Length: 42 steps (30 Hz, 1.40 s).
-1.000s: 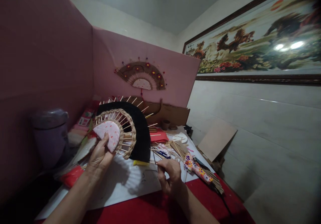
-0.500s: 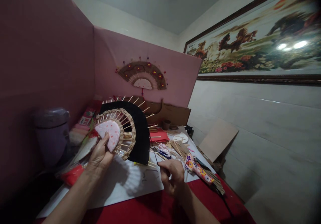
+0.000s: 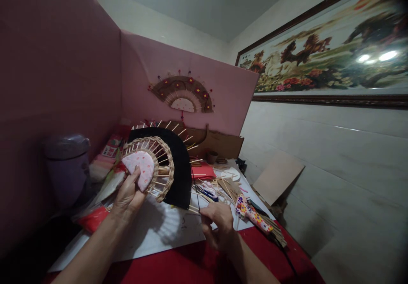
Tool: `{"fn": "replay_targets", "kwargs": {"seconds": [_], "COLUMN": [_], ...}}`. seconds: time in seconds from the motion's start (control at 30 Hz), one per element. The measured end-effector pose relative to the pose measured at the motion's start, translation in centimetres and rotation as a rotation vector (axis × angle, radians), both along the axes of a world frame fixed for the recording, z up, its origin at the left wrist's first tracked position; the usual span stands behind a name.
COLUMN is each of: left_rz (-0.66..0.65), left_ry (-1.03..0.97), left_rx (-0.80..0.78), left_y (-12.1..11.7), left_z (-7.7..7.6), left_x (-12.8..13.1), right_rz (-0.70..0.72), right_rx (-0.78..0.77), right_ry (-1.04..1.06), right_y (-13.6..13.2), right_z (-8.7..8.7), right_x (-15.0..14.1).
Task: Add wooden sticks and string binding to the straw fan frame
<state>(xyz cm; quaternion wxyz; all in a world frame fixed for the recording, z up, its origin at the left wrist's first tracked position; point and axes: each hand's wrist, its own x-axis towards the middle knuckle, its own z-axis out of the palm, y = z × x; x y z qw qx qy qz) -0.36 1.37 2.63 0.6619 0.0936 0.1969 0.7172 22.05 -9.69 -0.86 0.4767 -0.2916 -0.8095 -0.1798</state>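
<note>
A half-round fan (image 3: pixel 180 165) with a black band, a woven straw ring and thin wooden sticks poking past its edge is tilted up over the table. My left hand (image 3: pixel 130 197) grips it at the pink, red-spotted half-circle base (image 3: pixel 140 167), thumb on the front. At the fan's lower right end, my right hand (image 3: pixel 219 222) pinches a thin black cord (image 3: pixel 196 186) that runs up along the band's outer edge. Its fingertips are close to the lowest stick ends; whether they touch cannot be seen.
A flower-patterned glue gun (image 3: pixel 253 216) lies at right on the red-covered table (image 3: pixel 178 267), its cable trailing forward. Scissors (image 3: pixel 207 194), loose sticks and red sheets (image 3: pixel 204 172) crowd beyond the fan. A finished-looking fan (image 3: pixel 181 93) hangs on the pink panel. A lidded bin (image 3: pixel 68 165) stands left.
My right hand has shifted slightly with the cord, closer to the lowest stick ends. The fan and my left hand keep nearly the same place; the whole view has shifted slightly.
</note>
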Motion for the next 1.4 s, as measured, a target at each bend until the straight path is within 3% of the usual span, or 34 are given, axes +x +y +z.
{"fn": "replay_targets", "kwargs": {"seconds": [0.13,0.43,0.77,0.97,1.13,1.4], "left_rz": [0.029,0.052,0.041,-0.032,-0.158,-0.177], "left_ry": [0.061,0.093,0.040,-0.003,-0.082,-0.104], "left_rx": [0.065,0.049,0.037,0.065,0.031,0.033], "left_y": [0.1,0.1,-0.1,-0.6,-0.9,-1.0], "left_z": [-0.1,-0.1,0.1,0.3,-0.1,-0.4], "left_x": [0.0,0.0,0.1,0.5,1.1,1.5], "right_rz": [0.028,0.018,0.010,-0.002,0.012,0.118], "right_rx": [0.016,-0.015,-0.178,-0.177,-0.287,-0.569], "right_ry": [0.017,0.003,0.189,0.309,0.548,0.800], "right_y": [0.0,-0.3,-0.1,0.3,1.0,1.7], "right_z": [-0.2,0.1,-0.7,-1.0,-1.2,-1.6], "right_x": [0.0,-0.1,-0.3,-1.0,-1.1,-1.3]}}
